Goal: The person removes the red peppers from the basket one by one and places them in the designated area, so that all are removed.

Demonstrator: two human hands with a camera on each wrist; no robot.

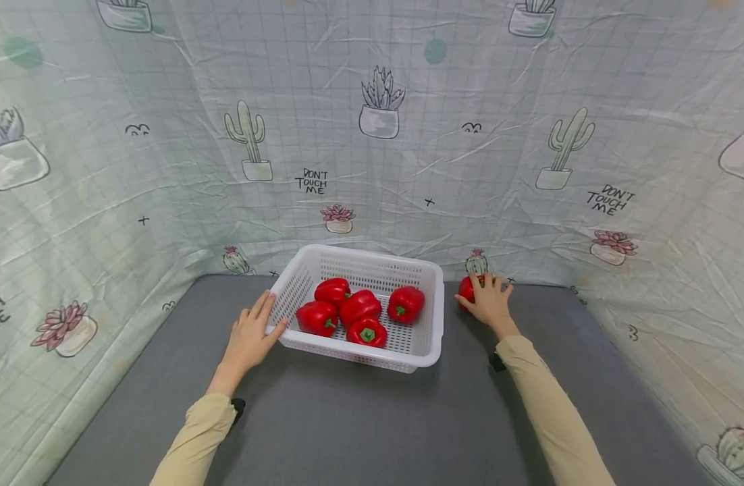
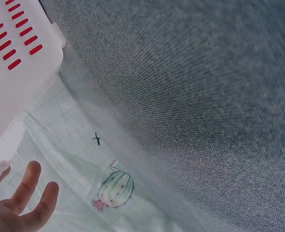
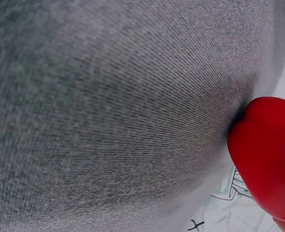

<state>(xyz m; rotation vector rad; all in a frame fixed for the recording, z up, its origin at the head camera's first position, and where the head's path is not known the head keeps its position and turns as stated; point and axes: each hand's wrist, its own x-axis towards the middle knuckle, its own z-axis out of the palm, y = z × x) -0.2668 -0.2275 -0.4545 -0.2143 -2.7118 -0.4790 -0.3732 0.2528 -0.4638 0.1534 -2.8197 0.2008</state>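
Observation:
A white perforated plastic basket [image 1: 435,317] holds several red bell peppers [image 1: 361,308] with green stems. At its left rim rests my left hand [image 1: 250,337], fingers extended and thumb by the front-left corner. In the left wrist view, that hand's spread fingers [image 2: 26,187] show beside the basket wall [image 2: 16,92]. My right hand [image 1: 492,305] grips a single red bell pepper [image 1: 466,289] to the right of the basket, fingers spread over it. The right wrist view shows this pepper [image 3: 268,154] close to the grey surface, with a bit of finger at its edge.
The dark grey tabletop [image 1: 360,425] extends in front of the basket and to both sides. Behind it and at both sides hangs a pale curtain [image 1: 433,148] printed with cacti and lettering. The basket stands near the table's back edge.

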